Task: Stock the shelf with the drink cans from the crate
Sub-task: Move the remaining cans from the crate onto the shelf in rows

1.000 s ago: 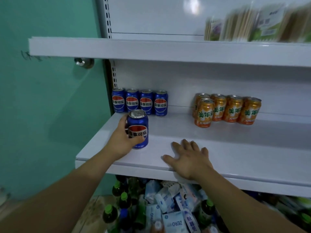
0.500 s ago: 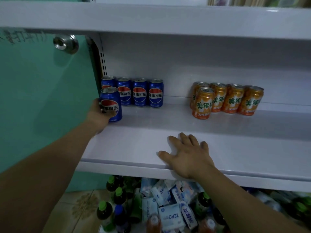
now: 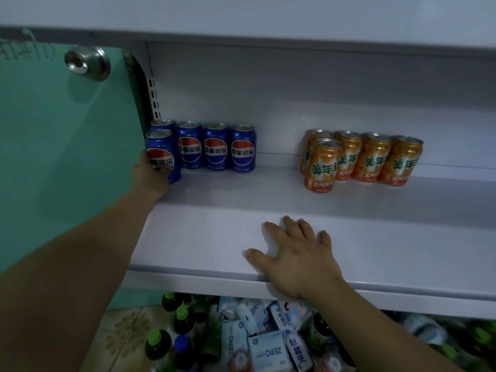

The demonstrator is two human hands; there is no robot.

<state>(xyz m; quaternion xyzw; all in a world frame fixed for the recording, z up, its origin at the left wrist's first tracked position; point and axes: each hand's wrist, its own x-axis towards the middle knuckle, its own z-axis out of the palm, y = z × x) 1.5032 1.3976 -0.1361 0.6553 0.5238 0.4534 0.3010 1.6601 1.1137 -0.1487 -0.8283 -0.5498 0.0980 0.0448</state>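
A row of blue cola cans [image 3: 216, 147] stands at the back left of the white shelf [image 3: 375, 210]. My left hand [image 3: 150, 175] grips another blue can [image 3: 161, 154] upright at the far left, just in front of the row's leftmost can. Several orange cans [image 3: 373, 157] stand to the right, one of them [image 3: 323, 165] in front of the others. Flat on the shelf's front part rests my right hand [image 3: 295, 256], fingers spread, holding nothing.
Above hangs another white shelf [image 3: 268, 20]. A green glass panel [image 3: 61, 146] with a metal knob [image 3: 87, 63] borders the shelf on the left. Below the shelf, bottles [image 3: 182, 320] and white packets [image 3: 265, 347] lie heaped together.
My left hand has carried the blue can from the shelf's front back and to the left, in front of the row's end can. The right hand has stayed put. The view has moved closer.
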